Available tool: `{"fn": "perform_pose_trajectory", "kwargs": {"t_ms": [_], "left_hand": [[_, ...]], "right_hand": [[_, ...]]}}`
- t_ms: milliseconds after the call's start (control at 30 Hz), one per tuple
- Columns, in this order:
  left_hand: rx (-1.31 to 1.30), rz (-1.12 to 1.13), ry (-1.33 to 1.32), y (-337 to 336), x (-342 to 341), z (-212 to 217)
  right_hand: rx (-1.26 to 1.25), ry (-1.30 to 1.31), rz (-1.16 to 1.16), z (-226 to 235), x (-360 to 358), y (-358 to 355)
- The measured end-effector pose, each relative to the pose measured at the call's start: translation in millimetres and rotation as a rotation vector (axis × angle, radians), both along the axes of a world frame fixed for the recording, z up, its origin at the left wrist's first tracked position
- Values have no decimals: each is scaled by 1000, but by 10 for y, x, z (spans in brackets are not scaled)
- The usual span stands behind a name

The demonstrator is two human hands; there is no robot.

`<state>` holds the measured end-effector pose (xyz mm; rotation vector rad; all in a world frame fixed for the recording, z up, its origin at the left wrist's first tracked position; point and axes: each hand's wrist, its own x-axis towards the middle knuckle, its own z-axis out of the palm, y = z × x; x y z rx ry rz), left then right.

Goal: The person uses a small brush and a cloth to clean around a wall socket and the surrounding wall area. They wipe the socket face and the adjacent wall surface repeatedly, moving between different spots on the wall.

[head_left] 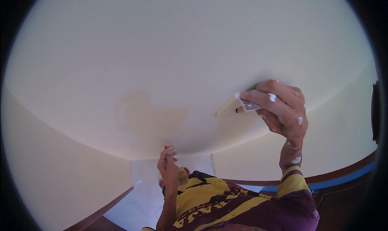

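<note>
The fingers (258, 97) of the right hand (281, 110) are curled tight around a flat scraper (233, 105). The scraper is pale and wide, with a thin edge. That edge is pressed flat on the cream wall (182, 49), out to the left of the fingers. The scraper sits at a slant, and its far tip points down and left. White spots of paste stick to the right hand and down the wrist.

The left hand (169, 166) is lower down, near the middle of the picture. Its fingers are closed around a small tool (182, 176) with a light brown end. A little red bit (166, 147) pokes out above the fingertips. I cannot tell what the red bit is.

On the wall between the two hands there is one big tan patch (151, 120). It is darker than the rest of the wall.

I count two hands, one scraper, one small tool and one tan patch. The person wears a yellow and dark red shirt (242, 208). A dark brown strip (339, 172) runs along the bottom of the wall on the right side
</note>
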<state>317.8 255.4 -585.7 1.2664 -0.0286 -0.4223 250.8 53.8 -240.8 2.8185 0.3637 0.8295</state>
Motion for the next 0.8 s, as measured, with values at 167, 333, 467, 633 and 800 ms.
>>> {"fn": "perform_pose_trajectory", "kwargs": {"t_ms": [167,333,467,633,800], "left_hand": [[70,73,14,-34,-27,-13],[18,5,32,6,-35,50],[38,32,8,-77,-28,45],[34,-26,41,2,-8,-49],[22,44,51,-53,-10,-195]], "right_hand": [[17,-51,-5,-69,-139,-129],[48,-80,-14,-90,-144,-159],[54,-90,-4,-83,-130,-164],[90,-82,-4,-179,-169,-226],[89,-91,-19,-224,-281,-422]]}}
